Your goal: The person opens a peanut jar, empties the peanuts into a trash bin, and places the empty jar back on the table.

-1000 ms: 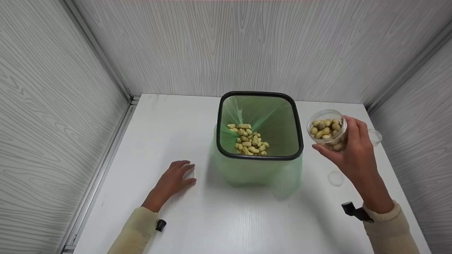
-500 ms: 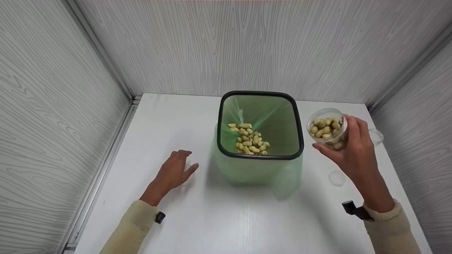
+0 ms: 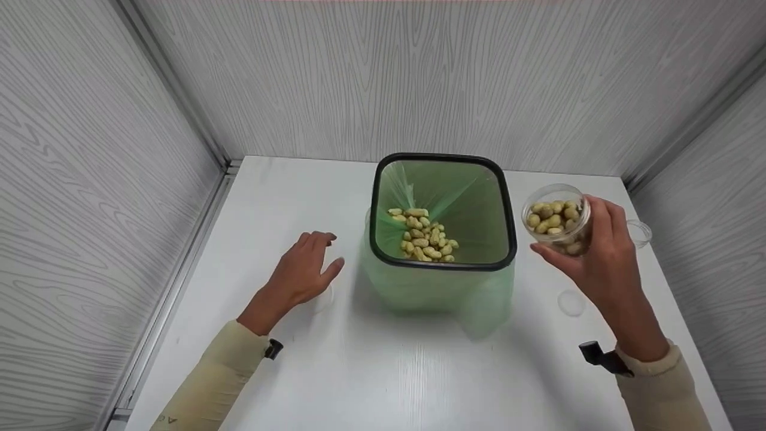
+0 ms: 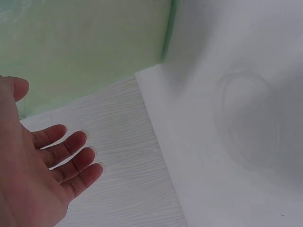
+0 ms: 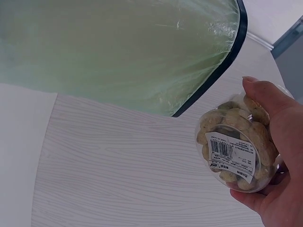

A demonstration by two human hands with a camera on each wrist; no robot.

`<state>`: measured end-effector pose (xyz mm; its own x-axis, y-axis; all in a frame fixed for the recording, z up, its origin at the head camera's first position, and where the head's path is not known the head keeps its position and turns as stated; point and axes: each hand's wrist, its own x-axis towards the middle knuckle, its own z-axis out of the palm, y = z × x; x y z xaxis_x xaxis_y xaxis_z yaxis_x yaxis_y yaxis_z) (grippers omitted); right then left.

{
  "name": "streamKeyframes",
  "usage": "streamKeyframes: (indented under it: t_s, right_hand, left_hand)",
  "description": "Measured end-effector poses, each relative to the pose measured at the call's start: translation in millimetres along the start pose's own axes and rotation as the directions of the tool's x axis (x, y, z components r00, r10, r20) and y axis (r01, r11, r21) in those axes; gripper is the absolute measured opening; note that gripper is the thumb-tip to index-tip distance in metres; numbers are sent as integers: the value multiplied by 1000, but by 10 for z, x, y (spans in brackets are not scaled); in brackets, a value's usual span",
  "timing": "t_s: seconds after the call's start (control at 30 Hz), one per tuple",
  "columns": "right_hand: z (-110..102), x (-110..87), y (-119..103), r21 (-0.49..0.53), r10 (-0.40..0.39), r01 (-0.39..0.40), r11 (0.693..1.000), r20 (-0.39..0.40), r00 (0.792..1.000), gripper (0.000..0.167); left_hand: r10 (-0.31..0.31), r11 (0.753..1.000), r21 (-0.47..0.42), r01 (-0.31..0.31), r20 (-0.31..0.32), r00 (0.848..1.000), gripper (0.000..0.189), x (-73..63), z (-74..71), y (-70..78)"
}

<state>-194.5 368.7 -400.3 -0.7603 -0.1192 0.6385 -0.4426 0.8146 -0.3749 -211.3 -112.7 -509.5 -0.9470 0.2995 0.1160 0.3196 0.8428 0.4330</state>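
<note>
A clear plastic jar (image 3: 567, 242) of unshelled peanuts (image 3: 553, 216) is in my right hand (image 3: 607, 263), fingers and thumb around its side. It tilts with its uncovered mouth toward the head camera. The right wrist view shows the jar's base with a barcode label (image 5: 232, 153). My left hand (image 3: 299, 272) hovers left of the bin with nothing in it, fingers apart and slightly bent. Just beneath it a thin clear disc (image 4: 248, 118) lies on the table. Between the hands stands a bin with a black rim (image 3: 443, 267) and a green bag (image 3: 437, 293); peanuts (image 3: 422, 239) lie inside.
On the right, a second clear disc (image 3: 571, 303) lies on the white table (image 3: 407, 377), and a clear round lid-like piece (image 3: 639, 233) sits behind my right hand. Grey wood-grain panels (image 3: 383, 78) enclose the table at the back and both sides.
My left hand has moved away from the clear disc, forward and slightly right, and its fingers have spread. The right hand keeps holding the jar in nearly the same place.
</note>
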Motion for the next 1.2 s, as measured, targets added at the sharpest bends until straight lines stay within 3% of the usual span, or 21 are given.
streamKeyframes:
  t_s: [0.4,0.73,1.2]
  right_hand:
    - [35,6,-22,23,8,-8,1000,-10,1000,99]
    - [49,6,-7,27,5,-4,1000,-17,1000,100]
    - [48,36,2,13,-22,22,1000,-17,1000,103]
  left_hand:
    - [111,994,-9,-111,-56,992,49,186,-346,283]
    - [246,966,104,-235,-112,963,47,367,-564,480]
    - [287,923,287,-255,-74,955,56,538,-713,670]
